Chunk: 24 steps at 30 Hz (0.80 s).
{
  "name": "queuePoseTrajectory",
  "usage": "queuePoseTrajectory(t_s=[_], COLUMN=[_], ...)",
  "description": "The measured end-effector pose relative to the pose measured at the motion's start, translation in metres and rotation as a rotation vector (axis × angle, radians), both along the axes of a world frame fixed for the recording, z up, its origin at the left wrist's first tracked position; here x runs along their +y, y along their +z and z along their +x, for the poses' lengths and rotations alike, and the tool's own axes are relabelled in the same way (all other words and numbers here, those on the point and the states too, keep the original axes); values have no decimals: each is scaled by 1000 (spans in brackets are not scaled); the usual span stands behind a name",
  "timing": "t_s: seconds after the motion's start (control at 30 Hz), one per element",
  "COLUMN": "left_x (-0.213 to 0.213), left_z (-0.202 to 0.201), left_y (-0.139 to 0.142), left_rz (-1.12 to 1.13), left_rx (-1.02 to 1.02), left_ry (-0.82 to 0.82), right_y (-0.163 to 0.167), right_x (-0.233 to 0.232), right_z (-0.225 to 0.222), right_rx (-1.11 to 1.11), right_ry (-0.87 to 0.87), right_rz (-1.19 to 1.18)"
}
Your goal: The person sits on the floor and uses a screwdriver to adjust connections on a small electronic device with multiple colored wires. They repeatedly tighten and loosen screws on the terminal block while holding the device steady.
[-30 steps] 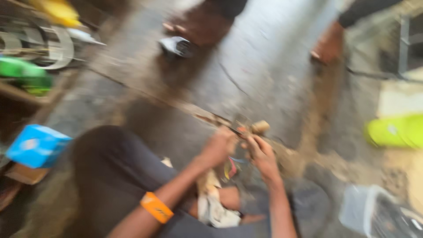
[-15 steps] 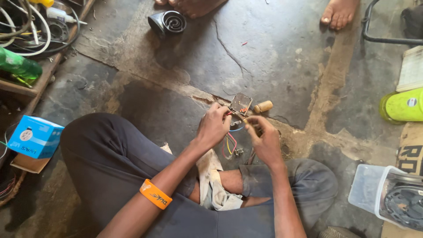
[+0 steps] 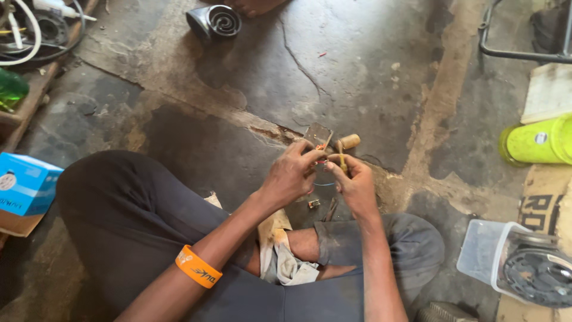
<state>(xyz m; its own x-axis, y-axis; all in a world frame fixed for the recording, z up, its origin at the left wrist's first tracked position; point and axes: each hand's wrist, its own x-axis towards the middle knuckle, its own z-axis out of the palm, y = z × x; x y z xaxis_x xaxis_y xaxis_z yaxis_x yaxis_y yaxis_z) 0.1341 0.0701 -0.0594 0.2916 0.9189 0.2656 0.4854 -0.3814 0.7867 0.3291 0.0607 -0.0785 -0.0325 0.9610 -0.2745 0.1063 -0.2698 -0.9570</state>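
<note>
Cracked, stained concrete floor (image 3: 357, 71). Black spiral-faced part (image 3: 214, 22) lying at top. Blue cardboard box (image 3: 25, 185) at left edge. Green bottle (image 3: 11, 89) on wooden ledge, upper left. Lime-green container (image 3: 539, 142) on its side, right. Clear plastic tub (image 3: 494, 253), lower right. Crumpled rag (image 3: 285, 259) on lap.

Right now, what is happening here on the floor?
A person sits cross-legged on the concrete floor. The left hand pinches a small clear part with thin coloured wires. The right hand holds a wooden-handled tool against it. A cloth lies in the lap, and a blue box sits to the left.
</note>
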Motion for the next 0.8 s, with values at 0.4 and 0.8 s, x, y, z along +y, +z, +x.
queuePoseTrajectory(t_s=[0.4, 0.8], left_x=[13, 26], left_z=[-5, -7], left_y=[-14, -37], left_rz=[-561, -965], left_rx=[-563, -625], left_ry=[-430, -26], right_y=[-5, 3], right_x=[-3, -7], right_z=[14, 5], right_rx=[221, 188], right_ry=[-4, 119], right_rz=[-34, 38])
